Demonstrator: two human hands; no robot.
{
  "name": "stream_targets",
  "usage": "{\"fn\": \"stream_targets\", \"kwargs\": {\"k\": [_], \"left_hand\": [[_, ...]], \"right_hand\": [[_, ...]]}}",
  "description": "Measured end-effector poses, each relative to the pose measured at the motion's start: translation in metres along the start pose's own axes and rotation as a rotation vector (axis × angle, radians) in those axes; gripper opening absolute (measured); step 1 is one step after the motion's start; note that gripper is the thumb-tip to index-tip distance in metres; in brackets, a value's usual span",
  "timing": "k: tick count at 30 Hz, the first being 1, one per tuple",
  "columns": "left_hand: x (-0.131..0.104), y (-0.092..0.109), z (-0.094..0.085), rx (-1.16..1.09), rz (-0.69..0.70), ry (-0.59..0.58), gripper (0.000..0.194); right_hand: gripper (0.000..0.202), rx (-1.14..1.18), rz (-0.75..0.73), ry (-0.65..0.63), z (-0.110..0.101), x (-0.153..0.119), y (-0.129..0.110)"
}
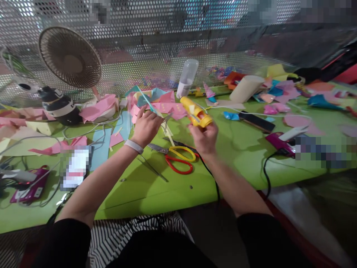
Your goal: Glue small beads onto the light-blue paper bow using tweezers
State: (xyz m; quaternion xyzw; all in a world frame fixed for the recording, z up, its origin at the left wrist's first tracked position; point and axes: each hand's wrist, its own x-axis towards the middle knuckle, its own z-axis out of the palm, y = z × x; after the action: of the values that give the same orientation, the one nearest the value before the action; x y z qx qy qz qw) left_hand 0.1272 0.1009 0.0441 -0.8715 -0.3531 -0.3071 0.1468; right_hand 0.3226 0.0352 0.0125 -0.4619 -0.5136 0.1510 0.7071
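Note:
My right hand is closed round a yellow tool that looks like a glue gun, raised over the green table. My left hand hovers over the table's middle with bent fingers beside thin paper strips; whether it grips one is hard to make out. Between and below the hands lie scissors with one yellow and one red handle. Tweezers rest nearer the front edge. Pink and blue paper pieces are spread behind my left hand.
A fan, a dark bottle and a phone are on the left. Behind stands a clear bottle. At right are a paper roll, a black device and a purple power strip. Cables cross the table.

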Motion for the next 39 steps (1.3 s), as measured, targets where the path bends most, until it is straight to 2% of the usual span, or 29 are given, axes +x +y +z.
{"fn": "stream_targets", "kwargs": {"k": [4,6,10,13,15,17,20,24,28,31,35,39], "left_hand": [[0.015,-0.007,0.005,0.048,0.031,0.000,0.032],[0.025,-0.005,0.005,0.042,0.027,-0.013,0.031],[0.041,0.000,-0.004,-0.028,0.070,-0.010,0.042],[0.042,-0.003,-0.014,-0.111,0.065,0.009,0.032],[0.033,-0.009,-0.024,-0.211,0.038,0.009,0.027],[0.016,-0.017,-0.038,-0.354,-0.018,0.007,0.033],[-0.019,-0.027,-0.065,-0.569,-0.122,-0.064,0.045],[-0.070,-0.040,-0.091,-0.911,-0.267,-0.089,0.038],[-0.108,-0.051,-0.093,-1.168,-0.460,-0.137,0.036],[-0.124,-0.060,-0.089,-1.257,-0.553,-0.140,0.037],[-0.133,-0.067,-0.089,-1.352,-0.577,-0.125,0.036],[-0.136,-0.070,-0.091,-1.460,-0.587,-0.176,0.037]], "right_hand": [[0.016,0.076,-0.032,0.199,-0.011,0.016,-0.002],[0.017,0.124,-0.061,0.256,-0.015,0.021,-0.005],[0.017,0.180,-0.071,0.252,-0.017,0.023,-0.009],[0.016,0.175,-0.084,0.217,-0.015,0.019,-0.007],[0.013,0.158,-0.074,0.180,-0.014,0.015,-0.004],[0.013,0.140,-0.040,0.123,-0.013,0.010,-0.002],[0.014,0.138,0.040,-0.007,-0.010,-0.001,-0.002],[0.016,0.186,0.175,-0.249,-0.001,-0.019,-0.009],[0.022,0.277,0.309,-0.553,0.013,-0.036,-0.032],[0.021,0.338,0.351,-0.767,0.027,-0.043,-0.054],[0.015,0.269,0.349,-0.909,0.046,-0.050,-0.072],[0.019,0.185,0.299,-0.985,0.055,-0.057,-0.070]]}}
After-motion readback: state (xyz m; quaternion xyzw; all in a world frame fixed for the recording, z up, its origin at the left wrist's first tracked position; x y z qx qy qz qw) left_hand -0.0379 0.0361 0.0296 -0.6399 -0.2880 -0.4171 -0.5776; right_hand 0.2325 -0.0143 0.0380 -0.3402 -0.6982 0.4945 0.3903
